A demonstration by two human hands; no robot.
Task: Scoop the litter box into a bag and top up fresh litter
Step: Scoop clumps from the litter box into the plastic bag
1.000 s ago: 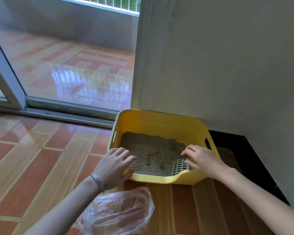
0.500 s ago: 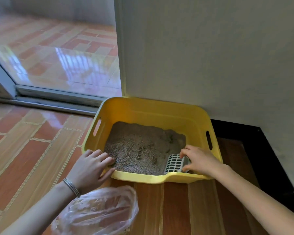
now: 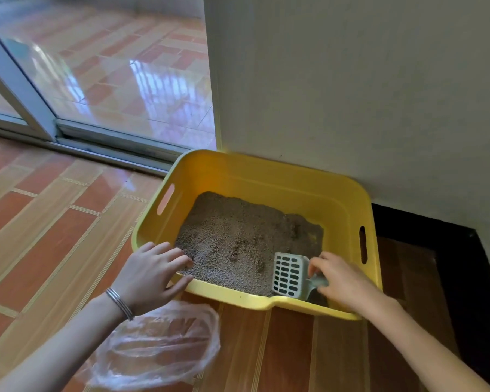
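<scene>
A yellow litter box (image 3: 269,176) sits on the tiled floor against the wall, holding grey litter (image 3: 232,236) with a few darker clumps. A pale slotted scoop (image 3: 288,274) lies in the box's near right corner. My right hand (image 3: 340,278) grips the scoop's handle. My left hand (image 3: 150,273) holds the box's near left rim, fingers over the edge and thumb outside. A clear plastic bag (image 3: 159,346) lies open on the floor in front of the box, under my left forearm.
A grey wall (image 3: 351,80) rises right behind the box. A sliding glass door and its metal track (image 3: 102,142) run along the left. A dark strip of floor (image 3: 450,267) lies to the right of the box.
My right hand has closed around the scoop's handle and tipped the scoop up. My left hand keeps its hold on the rim. The camera has dipped lower.
</scene>
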